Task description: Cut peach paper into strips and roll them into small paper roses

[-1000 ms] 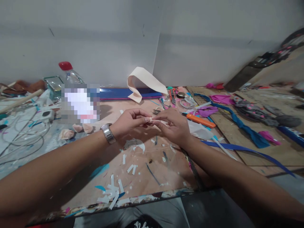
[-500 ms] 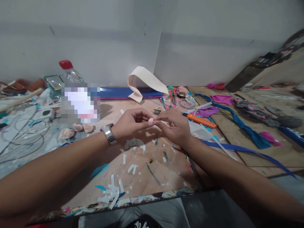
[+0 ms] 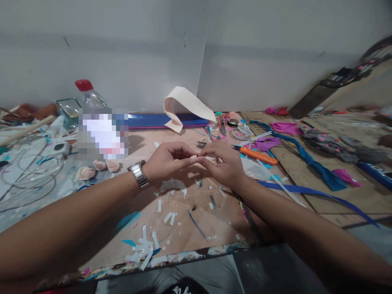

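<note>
My left hand [image 3: 167, 160], with a metal watch [image 3: 138, 173] on its wrist, meets my right hand [image 3: 223, 162] above the middle of the worktable [image 3: 190, 212]. Both hands are closed in a pinch on one small pale peach piece of ribbon [image 3: 194, 157] held between their fingertips. Most of the piece is hidden by the fingers. A long folded strip of the same peach ribbon [image 3: 183, 104] lies behind the hands by the wall. Three small peach rolled pieces [image 3: 96, 168] lie to the left of my left wrist.
White paper slips [image 3: 147, 247] litter the near edge. An orange cutter [image 3: 259, 155], scissors and tape rolls [image 3: 239, 130] lie right of the hands, with blue ribbon [image 3: 315, 169] and magenta scraps [image 3: 268, 143]. A red-capped bottle [image 3: 88, 96] and white cables [image 3: 27, 171] are at left.
The hands have stayed in place; the fingertips have shifted slightly on the small peach piece, which shows less now than half a second ago.
</note>
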A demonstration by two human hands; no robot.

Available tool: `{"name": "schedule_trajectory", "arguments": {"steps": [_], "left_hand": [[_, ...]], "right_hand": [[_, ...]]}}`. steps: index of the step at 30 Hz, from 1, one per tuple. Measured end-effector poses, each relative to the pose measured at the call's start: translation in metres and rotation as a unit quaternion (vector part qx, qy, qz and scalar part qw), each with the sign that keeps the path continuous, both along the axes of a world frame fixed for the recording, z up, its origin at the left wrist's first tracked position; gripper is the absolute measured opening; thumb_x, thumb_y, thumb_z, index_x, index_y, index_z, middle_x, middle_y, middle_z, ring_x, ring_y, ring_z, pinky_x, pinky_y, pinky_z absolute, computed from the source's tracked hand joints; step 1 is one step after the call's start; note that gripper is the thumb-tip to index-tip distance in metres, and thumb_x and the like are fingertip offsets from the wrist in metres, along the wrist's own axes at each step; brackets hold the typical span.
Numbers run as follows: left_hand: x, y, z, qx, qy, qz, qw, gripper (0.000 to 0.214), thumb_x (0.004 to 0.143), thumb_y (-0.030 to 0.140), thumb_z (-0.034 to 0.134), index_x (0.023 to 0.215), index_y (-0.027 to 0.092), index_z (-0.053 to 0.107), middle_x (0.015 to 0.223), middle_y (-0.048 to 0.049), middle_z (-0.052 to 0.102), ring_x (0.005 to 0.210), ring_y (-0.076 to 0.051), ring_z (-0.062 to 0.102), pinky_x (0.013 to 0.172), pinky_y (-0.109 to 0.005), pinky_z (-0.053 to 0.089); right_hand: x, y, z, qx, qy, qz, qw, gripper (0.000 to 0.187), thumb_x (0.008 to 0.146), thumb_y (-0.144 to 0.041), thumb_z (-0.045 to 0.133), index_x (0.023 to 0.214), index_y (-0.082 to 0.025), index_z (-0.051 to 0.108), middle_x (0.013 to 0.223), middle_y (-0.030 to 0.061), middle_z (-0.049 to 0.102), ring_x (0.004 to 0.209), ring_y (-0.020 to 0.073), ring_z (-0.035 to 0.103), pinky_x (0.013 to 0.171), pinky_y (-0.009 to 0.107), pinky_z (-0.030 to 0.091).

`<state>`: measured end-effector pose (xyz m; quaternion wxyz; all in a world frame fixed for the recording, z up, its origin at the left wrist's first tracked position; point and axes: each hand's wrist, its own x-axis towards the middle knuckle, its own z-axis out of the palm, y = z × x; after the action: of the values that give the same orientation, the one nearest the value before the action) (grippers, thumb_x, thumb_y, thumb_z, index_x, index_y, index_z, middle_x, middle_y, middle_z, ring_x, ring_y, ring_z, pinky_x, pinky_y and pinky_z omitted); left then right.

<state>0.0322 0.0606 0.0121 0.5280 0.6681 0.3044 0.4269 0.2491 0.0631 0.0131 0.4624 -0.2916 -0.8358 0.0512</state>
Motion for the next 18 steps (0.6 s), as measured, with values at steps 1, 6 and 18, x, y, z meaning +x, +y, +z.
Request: {"name": "schedule_trajectory", "arguments": {"steps": [1,6,18], "left_hand": [[0.0,0.0003,-0.0002,-0.005,-0.003,-0.006,1.0,0.031,0.083,0.041,0.081,0.097,0.014,0.077,0.103,-0.0121,0.079,0.093,-0.02,0.075,0.084,-0.031,0.059],[-0.0002,0.0026,0.0019,0.047,0.016,-0.002,0.999,0.026,0.085,0.038,0.079,0.1,0.016,0.08,0.104,-0.0109,0.079,0.095,-0.02,0.074,0.085,-0.03,0.058],[0.0016,0.0022,0.0002,-0.01,-0.004,-0.005,1.0,0.031,0.085,0.04,0.079,0.104,0.015,0.078,0.109,-0.0119,0.079,0.096,-0.021,0.075,0.086,-0.032,0.059]], "right_hand": [[0.0001,0.0004,-0.0005,-0.003,0.004,0.0,1.0,0.018,0.092,-0.04,0.074,0.086,-0.023,0.071,0.082,0.0035,0.074,0.079,0.0203,0.069,0.077,0.037,0.05],[0.0005,0.002,-0.004,-0.004,0.019,0.004,1.0,0.016,0.09,-0.038,0.076,0.085,-0.023,0.071,0.083,0.0039,0.074,0.081,0.0209,0.069,0.078,0.037,0.051],[-0.0003,0.0017,-0.0047,-0.017,0.016,0.018,1.0,0.017,0.091,-0.039,0.074,0.086,-0.023,0.072,0.083,0.0043,0.075,0.08,0.0209,0.07,0.079,0.038,0.052]]}}
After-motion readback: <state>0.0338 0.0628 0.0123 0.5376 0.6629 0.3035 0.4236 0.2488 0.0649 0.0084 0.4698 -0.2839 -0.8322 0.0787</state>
